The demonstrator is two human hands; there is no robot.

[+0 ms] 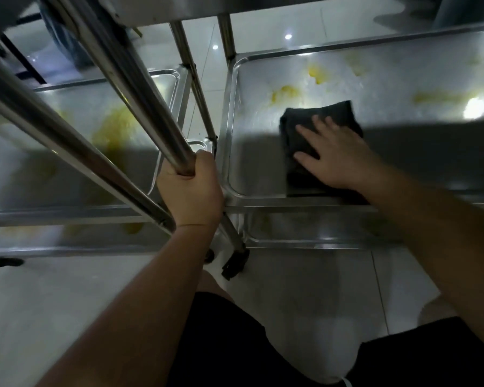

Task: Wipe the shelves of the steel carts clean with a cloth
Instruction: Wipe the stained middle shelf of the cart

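So right cart's shelf (pixel 403 152) has yellow smears (pixel 288 92) just past the cloth, away from the body | dark cloth (pixel 313 121) lies flat, probably folded | right hand (pixel 338 157) presses it, fingers straight, nearer | left hand (pixel 192 188) grips a steel post (pixel 140 107)

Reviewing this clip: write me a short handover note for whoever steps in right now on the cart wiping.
Left hand grips a steel cart post.
Right hand presses flat on the folded dark grey cloth, near the left front corner of the right-hand steel cart shelf.
Done: that corner looks clean.
Left: yellow smears beyond the cloth and further right; the left-hand steel cart shelf has a big yellow stain; the lower shelves look stained too.
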